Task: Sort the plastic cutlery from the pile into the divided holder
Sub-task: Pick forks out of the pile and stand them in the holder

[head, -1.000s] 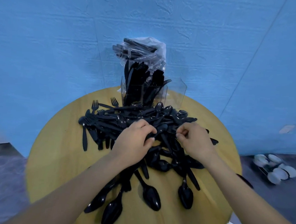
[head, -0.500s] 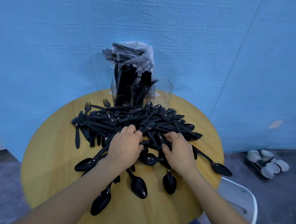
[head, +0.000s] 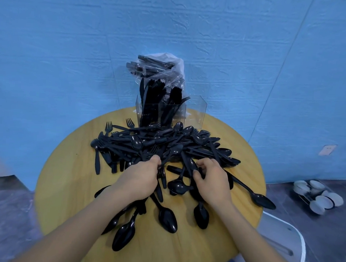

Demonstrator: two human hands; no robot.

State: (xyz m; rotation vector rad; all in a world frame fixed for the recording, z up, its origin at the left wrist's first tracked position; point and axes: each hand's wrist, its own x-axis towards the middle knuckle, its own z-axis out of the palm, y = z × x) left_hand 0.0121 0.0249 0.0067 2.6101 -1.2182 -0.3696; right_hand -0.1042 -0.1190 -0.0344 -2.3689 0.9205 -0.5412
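Note:
A pile of black plastic cutlery (head: pixel 163 146), spoons, forks and knives mixed, covers the middle of a round wooden table (head: pixel 65 185). Behind it at the far edge stands a clear divided holder (head: pixel 195 112); its left sections hold upright black knives and forks, its right section looks empty. My left hand (head: pixel 140 179) rests on the near edge of the pile, fingers curled around several spoon handles. My right hand (head: pixel 211 179) lies beside it, thumb and fingers pinching a black spoon handle. Loose spoons (head: pixel 167 218) lie near my wrists.
A clear plastic bag of black cutlery (head: pixel 159 68) sits on top of the holder against the blue wall. A white chair (head: pixel 282 240) stands at the lower right. White bowls in a rack (head: pixel 319 196) lie on the dark floor at right.
Both hands have drawn back toward the near side of the pile. A spoon now sticks out past the table's right edge. The camera view has shifted slightly.

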